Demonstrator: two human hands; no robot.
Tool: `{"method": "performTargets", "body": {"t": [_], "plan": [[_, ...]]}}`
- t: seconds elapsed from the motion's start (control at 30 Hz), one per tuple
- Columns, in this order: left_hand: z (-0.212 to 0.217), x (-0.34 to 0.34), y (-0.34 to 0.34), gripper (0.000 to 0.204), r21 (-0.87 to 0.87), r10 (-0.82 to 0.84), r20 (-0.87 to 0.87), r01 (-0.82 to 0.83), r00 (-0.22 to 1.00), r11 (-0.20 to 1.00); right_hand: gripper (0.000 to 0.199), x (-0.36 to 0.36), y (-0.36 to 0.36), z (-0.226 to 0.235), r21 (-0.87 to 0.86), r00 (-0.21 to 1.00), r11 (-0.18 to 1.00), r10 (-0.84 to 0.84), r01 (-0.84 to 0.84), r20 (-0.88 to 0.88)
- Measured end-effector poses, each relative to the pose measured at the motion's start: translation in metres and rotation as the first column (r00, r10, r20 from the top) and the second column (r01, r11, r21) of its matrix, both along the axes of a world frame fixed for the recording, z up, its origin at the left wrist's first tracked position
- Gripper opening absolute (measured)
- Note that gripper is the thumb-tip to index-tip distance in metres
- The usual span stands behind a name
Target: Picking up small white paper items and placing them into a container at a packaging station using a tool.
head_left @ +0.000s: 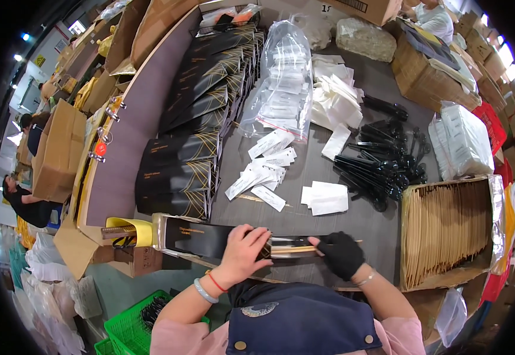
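My left hand (242,251), with a red string and a pale bangle at the wrist, grips the right end of a black paper sleeve (195,236) with gold lines. Wooden chopsticks (293,249) and a dark utensil beside them stick out of the sleeve's right end. My right hand (340,255), in a black glove, is closed on the chopsticks' outer end; its thumb and finger partly hide what it holds. Just beyond my hands lie white paper packets (325,197), small printed sachets (260,174) and a pile of black plastic spoons (376,163).
Overlapping black sleeves (177,171) line the table's left side. A carton of chopsticks (447,231) stands at the right, with wrapped white packets (462,142) behind it. A clear bag of sachets (284,77) lies farther back. A green basket (130,325) sits below the table at left.
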State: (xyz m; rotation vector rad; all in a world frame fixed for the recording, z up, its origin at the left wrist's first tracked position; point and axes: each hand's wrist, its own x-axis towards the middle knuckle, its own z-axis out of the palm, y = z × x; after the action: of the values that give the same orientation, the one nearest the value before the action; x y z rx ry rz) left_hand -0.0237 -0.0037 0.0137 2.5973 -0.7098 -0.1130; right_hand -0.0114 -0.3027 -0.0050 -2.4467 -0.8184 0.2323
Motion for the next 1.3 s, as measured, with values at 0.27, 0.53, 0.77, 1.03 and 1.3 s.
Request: {"method": "performTargets", "body": {"t": [0.27, 0.53, 0.77, 1.03, 1.3], "plan": [[0.002, 0.007, -0.032, 0.08, 0.043, -0.069, 0.022, 0.068, 0.997, 0.997, 0.015, -0.016, -0.008, -0.017, 0.185, 0.946, 0.932, -0.288, 0.312, -0.146], [0.003, 0.028, -0.042, 0.05, 0.185, -0.294, 0.073, 0.277, 0.953, 0.943, 0.056, -0.003, 0.04, 0.027, 0.105, 0.952, 0.972, -0.228, 0.211, 0.202], [0.066, 0.086, -0.001, 0.019, 0.237, -0.373, -0.05, 0.374, 0.926, 0.897, 0.064, 0.001, -0.009, 0.03, 0.02, 0.923, 0.938, -0.344, 0.346, 0.175], [0.006, 0.036, 0.016, 0.066, 0.068, 0.321, 0.128, -0.331, 0.938, 0.941, 0.061, -0.012, -0.008, 0.047, -0.153, 0.926, 0.914, -0.374, 0.377, 0.047], [-0.034, 0.003, -0.006, 0.091, -0.103, 0.465, -0.136, -0.479, 0.875, 0.872, 0.062, -0.007, 0.001, 0.061, -0.258, 0.969, 0.934, -0.243, 0.246, 0.044]]}}
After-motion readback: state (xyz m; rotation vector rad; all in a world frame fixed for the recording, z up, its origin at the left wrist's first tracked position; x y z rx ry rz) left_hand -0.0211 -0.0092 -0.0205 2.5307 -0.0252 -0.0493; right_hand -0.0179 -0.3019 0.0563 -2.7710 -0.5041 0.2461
